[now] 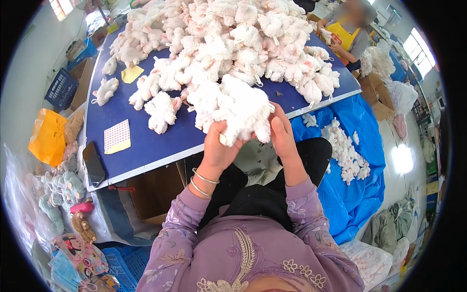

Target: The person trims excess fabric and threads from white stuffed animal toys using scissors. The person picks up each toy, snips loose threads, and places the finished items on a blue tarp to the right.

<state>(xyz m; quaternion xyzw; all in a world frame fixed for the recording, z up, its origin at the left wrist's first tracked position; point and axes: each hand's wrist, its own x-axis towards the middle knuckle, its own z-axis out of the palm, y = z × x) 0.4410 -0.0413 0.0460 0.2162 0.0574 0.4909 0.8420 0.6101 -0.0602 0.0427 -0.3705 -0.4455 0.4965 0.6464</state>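
A fluffy white plush toy (245, 111) is held up between my two hands, just off the near edge of the blue table (168, 143). My left hand (220, 148) grips its lower left side, with the fingertips hidden under the fur. At its right side my right hand (283, 134) is closed around the edge, the thumb showing and the other fingers partly behind the toy. Beyond it rises a big heap of similar white plush toys (214, 46) with pink parts and small white loops. A few lie apart, like one plush toy (163, 112) left of my hands.
A sheet of stickers (117, 136), a yellow paper (132, 74) and a black phone (94, 164) lie on the table's left. On the right, small white pieces (340, 151) rest on a blue tarp (362, 194). A person in a yellow apron (339, 35) works across the table.
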